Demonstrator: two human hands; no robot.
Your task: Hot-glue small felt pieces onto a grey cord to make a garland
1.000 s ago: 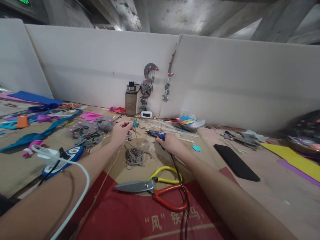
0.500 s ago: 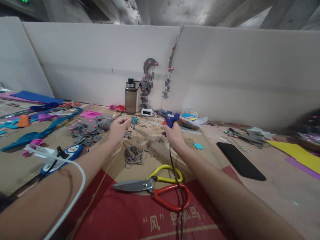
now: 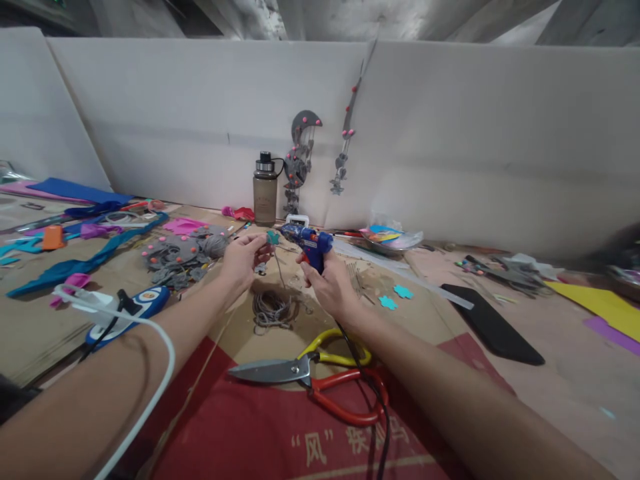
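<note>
My left hand [image 3: 246, 259] pinches a small teal flower-shaped cutout [image 3: 273, 237], from which a grey cord [image 3: 279, 267] hangs. Wrapped round the handle of a blue hot glue gun [image 3: 314, 248] is my right hand [image 3: 330, 283]; the gun's nozzle points left, close to the cutout. Whether nozzle and cutout touch, I cannot tell. Below the hands lies a loose coil of grey cord [image 3: 273, 310]. Nearer to me, large scissors [image 3: 293, 371] with one yellow and one red handle lie on the cardboard. Two more teal cutouts [image 3: 388, 303] rest right of my right hand.
A black phone [image 3: 493, 325] and a clear glue stick [image 3: 457, 296] lie on the right. A bottle [image 3: 265, 193] stands before the white board [image 3: 175, 120]. Grey felt pieces [image 3: 175, 257] and a power strip [image 3: 150, 308] are on the left. The gun's black cable [image 3: 373, 383] crosses the scissors.
The glue gun has turned and moved left, its nozzle now near the teal cutout in my left hand. Two teal cutouts now show at right, where one showed before.
</note>
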